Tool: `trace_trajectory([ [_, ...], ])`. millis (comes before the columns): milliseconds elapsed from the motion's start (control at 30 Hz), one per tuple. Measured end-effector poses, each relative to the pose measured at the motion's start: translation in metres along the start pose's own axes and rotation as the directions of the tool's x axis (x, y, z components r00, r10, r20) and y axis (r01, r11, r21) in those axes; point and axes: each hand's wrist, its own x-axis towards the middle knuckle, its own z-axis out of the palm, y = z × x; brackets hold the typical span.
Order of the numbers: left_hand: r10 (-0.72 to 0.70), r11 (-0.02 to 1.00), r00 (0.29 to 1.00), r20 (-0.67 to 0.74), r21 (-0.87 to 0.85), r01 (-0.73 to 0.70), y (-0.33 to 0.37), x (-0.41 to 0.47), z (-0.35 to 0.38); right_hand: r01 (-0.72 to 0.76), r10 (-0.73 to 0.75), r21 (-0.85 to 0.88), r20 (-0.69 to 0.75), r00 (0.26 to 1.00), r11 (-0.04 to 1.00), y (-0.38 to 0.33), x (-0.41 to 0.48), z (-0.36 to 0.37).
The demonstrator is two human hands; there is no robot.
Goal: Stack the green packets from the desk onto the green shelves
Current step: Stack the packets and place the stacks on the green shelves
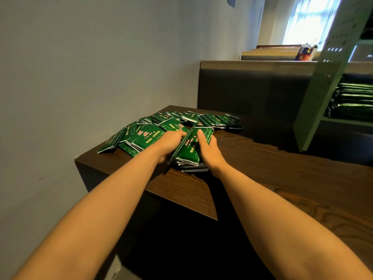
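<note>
Currently left hand, right hand grip stack of glossy green packets, pink print.

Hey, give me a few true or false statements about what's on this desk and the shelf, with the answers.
1. The left hand and right hand both hold one bundle of green packets. True.
2. The desk is white. False: it is dark wood.
3. The green shelf already holds stacked packets. True.
4. Every packet on the desk is in the bundle. False: loose packets lie scattered behind it.
</note>
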Motion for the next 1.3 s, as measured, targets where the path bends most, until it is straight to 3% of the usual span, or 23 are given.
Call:
trace_trajectory([
  [67, 0.044, 0.995, 0.996, -0.08, 0.096, -0.036, -0.005, 0.006, 0.0, -0.033, 0.033, 0.005, 0.026, 0.999, 0.999, -0.003, -0.003, -0.001],
  [267, 0.079, 0.997, 0.899, -0.431, 0.054, -0.061, -0.016, 0.015, 0.013, -0.044, 0.04, 0.083, 0.051, 0.998, 0.996, 0.0, 0.0, -0.003],
  [467, 0.107, 0.991, 0.846, -0.522, -0.018, -0.136, -0.014, 0.02, 0.016, -0.105, 0.109, 0.079, -0.039, 0.993, 0.991, -0.002, 0.009, -0.013],
  [533, 0.188, 0.979, 0.83, -0.525, 0.165, -0.118, -0.023, 0.024, 0.014, -0.089, 0.095, 0.054, -0.111, 0.989, 0.995, -0.005, 0.01, -0.026],
  [633, 0.353, 0.823, 0.806, -0.474, 0.567, -0.026, -0.044, 0.035, 0.013, -0.094, 0.098, 0.032, -0.19, 0.977, 0.995, 0.0, 0.013, -0.043],
  [733, 0.359, 0.666, 0.867, -0.346, 0.746, 0.022, -0.058, 0.045, 0.018, -0.094, 0.093, 0.004, -0.206, 0.974, 0.996, 0.008, 0.014, -0.048],
  [833, 0.366, 0.582, 0.882, -0.297, 0.813, 0.032, -0.069, 0.05, 0.024, -0.074, 0.063, -0.045, -0.211, 0.975, 0.996, 0.011, 0.015, -0.044],
  [1200, 0.452, 0.504, 0.868, -0.204, 0.861, -0.06, -0.068, 0.046, 0.027, -0.049, 0.041, -0.033, -0.217, 0.975, 0.998, 0.012, 0.015, -0.046],
  [1300, 0.534, 0.413, 0.837, -0.117, 0.9, -0.138, -0.065, 0.045, 0.028, -0.044, 0.037, -0.026, -0.222, 0.974, 0.999, 0.013, 0.016, -0.047],
])
